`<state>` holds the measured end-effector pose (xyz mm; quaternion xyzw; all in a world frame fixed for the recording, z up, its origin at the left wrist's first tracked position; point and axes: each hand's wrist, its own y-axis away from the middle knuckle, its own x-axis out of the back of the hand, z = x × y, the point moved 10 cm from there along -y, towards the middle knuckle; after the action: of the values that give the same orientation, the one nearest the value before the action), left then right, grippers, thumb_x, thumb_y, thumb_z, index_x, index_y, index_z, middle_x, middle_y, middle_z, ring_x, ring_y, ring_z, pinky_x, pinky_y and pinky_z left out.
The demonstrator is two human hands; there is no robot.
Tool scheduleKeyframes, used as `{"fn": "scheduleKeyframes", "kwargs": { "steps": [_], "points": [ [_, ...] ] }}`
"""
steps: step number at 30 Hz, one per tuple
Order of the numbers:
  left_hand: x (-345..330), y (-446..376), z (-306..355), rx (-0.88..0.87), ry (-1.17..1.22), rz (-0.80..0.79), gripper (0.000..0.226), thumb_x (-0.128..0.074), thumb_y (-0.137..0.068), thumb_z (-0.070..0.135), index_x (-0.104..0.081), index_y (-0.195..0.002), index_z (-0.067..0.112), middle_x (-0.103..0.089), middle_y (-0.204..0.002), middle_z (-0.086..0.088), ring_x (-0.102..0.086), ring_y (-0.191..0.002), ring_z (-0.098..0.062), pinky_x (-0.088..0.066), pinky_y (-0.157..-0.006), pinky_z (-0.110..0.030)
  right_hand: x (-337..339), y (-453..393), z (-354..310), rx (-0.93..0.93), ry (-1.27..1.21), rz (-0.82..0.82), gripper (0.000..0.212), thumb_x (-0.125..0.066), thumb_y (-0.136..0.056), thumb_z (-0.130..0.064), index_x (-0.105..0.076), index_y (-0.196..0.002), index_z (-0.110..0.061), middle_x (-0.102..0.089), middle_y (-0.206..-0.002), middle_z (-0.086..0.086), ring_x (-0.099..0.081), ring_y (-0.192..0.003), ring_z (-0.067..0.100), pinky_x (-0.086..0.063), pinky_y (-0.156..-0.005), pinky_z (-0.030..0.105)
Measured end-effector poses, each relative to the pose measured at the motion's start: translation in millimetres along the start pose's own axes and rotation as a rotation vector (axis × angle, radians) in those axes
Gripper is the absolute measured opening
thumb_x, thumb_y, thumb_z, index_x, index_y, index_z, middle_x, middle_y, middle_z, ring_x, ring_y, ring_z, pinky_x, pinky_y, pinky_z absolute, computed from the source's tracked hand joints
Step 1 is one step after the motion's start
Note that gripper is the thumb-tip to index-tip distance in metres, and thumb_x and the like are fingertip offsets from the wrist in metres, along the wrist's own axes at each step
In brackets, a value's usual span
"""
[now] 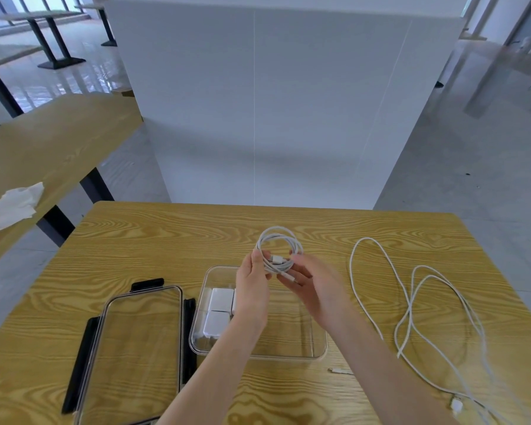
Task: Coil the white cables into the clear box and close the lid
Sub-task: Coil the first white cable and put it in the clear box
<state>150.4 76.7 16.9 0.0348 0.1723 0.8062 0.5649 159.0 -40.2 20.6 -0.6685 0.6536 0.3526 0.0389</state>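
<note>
Both forearms come in from the near edge & meet above the far end of the clear box [288, 354], w/ hands raised off the table [166, 240].

Left hand [253, 289]: upright, back of hand toward the camera, fingers pointing far. Thumb & fingers are pinched around the left side of a coiled white cable [278, 251], so it's grasping the coil. The coil is a small round bundle of several loops, held in the air just past the box's far rim.

Right hand [311, 285]: palm turned up & left, fingers half curled, slightly blurred. Fingertips touch the coil's lower right side, where a short plug end [288, 277] lies across the fingers. Looks like a light hold on the cable end, not a tight fist; exact finger pressure can't be told.

Box sits open near the table's middle, long side running near-far. 3 or so white charger blocks [219, 314] sit in its left half; right half shows bare wood through the bottom.

Lid [135, 348] lies flat on the table, left of the box & just beside it, clear panel w/ black clips on its edges.

A 2nd white cable [411, 302] lies loose & uncoiled on the table, right of the box, in big loops reaching the near right corner. Another plug tip [339, 371] rests on the table just near the box's near right corner.

Far left, on a separate bench, a crumpled white tissue [13, 207].
</note>
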Motion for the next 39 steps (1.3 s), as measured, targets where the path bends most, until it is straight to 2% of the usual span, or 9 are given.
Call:
{"fn": "scheduleKeyframes", "kwargs": {
  "steps": [5,13,18,21,23,26,29,32,39],
  "points": [
    [-2,-1,-10,0.002,-0.016,0.006,0.035,-0.031,-0.1,0.027,-0.06,-0.084,0.015,-0.066,-0.094,-0.008,-0.061,-0.092,-0.02,-0.049,-0.084,-0.03,13,-5,7,0.011,0.009,0.09,0.021,-0.069,-0.075,0.005,-0.058,-0.089,-0.005,-0.072,-0.069,0.006,-0.071,-0.067,0.014,-0.057,-0.06,0.021],
    [-4,-4,-10,-0.014,0.031,0.051,0.036,-0.031,-0.1,0.025,-0.061,-0.094,0.006,-0.067,-0.095,-0.01,-0.063,-0.087,-0.018,-0.051,-0.079,-0.028,14,-8,10,0.031,-0.044,0.092,0.018,-0.065,-0.078,0.006,-0.059,-0.091,-0.004,-0.072,-0.067,0.006,-0.07,-0.065,0.014,-0.056,-0.061,0.022],
    [-9,-11,-19,0.131,0.159,0.017,0.035,-0.033,-0.1,0.02,-0.061,-0.087,0.004,-0.065,-0.086,-0.011,-0.061,-0.079,-0.019,-0.05,-0.071,-0.027,14,-12,15,-0.007,-0.015,0.092,0.012,-0.065,-0.08,0.001,-0.062,-0.082,-0.011,-0.071,-0.071,0.003,-0.067,-0.07,0.013,-0.049,-0.071,0.025],
    [-6,-13,-21,0.123,0.029,0.001,0.027,-0.037,-0.099,0.02,-0.061,-0.092,0.008,-0.066,-0.091,-0.01,-0.061,-0.08,-0.018,-0.048,-0.067,-0.026,14,-13,14,-0.012,0.081,0.069,0.01,-0.067,-0.08,-0.005,-0.064,-0.081,-0.014,-0.07,-0.076,0.0,-0.064,-0.073,0.01,-0.043,-0.071,0.025],
    [3,-13,-10,-0.004,-0.132,0.04,0.011,-0.046,-0.095,0.018,-0.055,-0.102,0.018,-0.064,-0.102,-0.001,-0.062,-0.087,-0.014,-0.048,-0.07,-0.025,22,-13,7,0.028,0.154,0.11,0.011,-0.071,-0.077,-0.007,-0.065,-0.082,-0.015,-0.07,-0.073,-0.004,-0.063,-0.072,0.009,-0.042,-0.071,0.025],
    [6,-7,14,-0.224,-0.323,0.03,0.025,-0.054,-0.088,0.011,-0.057,-0.105,0.029,-0.06,-0.105,0.01,-0.06,-0.091,-0.003,-0.045,-0.072,-0.019,32,-14,-1,0.065,0.201,0.171,0.014,-0.074,-0.075,-0.009,-0.065,-0.085,-0.015,-0.068,-0.075,-0.004,-0.062,-0.074,0.01,-0.042,-0.074,0.027],
    [-3,-1,13,-0.174,-0.344,-0.063,0.012,-0.059,-0.084,0.019,-0.068,-0.086,0.027,-0.07,-0.084,0.006,-0.063,-0.082,-0.006,-0.045,-0.068,-0.017,29,-15,-1,0.072,0.197,0.136,0.013,-0.073,-0.076,-0.009,-0.066,-0.084,-0.016,-0.07,-0.074,-0.003,-0.063,-0.074,0.011,-0.042,-0.073,0.027],
    [-6,1,13,-0.165,-0.34,-0.07,0.01,-0.065,-0.082,0.032,-0.068,-0.073,0.031,-0.073,-0.079,0.008,-0.065,-0.081,-0.004,-0.043,-0.068,-0.016,25,-15,1,0.08,0.222,0.097,0.014,-0.074,-0.075,-0.011,-0.067,-0.086,-0.016,-0.072,-0.074,-0.003,-0.065,-0.075,0.011,-0.043,-0.071,0.027],
    [-1,-1,11,-0.193,-0.413,-0.013,0.014,-0.064,-0.084,0.032,-0.071,-0.079,0.022,-0.067,-0.078,0.013,-0.059,-0.078,-0.004,-0.038,-0.064,-0.014,33,-17,3,0.102,0.253,0.133,0.011,-0.071,-0.079,-0.01,-0.067,-0.087,-0.017,-0.071,-0.072,-0.005,-0.064,-0.071,0.008,-0.045,-0.07,0.025]
  ]
}}
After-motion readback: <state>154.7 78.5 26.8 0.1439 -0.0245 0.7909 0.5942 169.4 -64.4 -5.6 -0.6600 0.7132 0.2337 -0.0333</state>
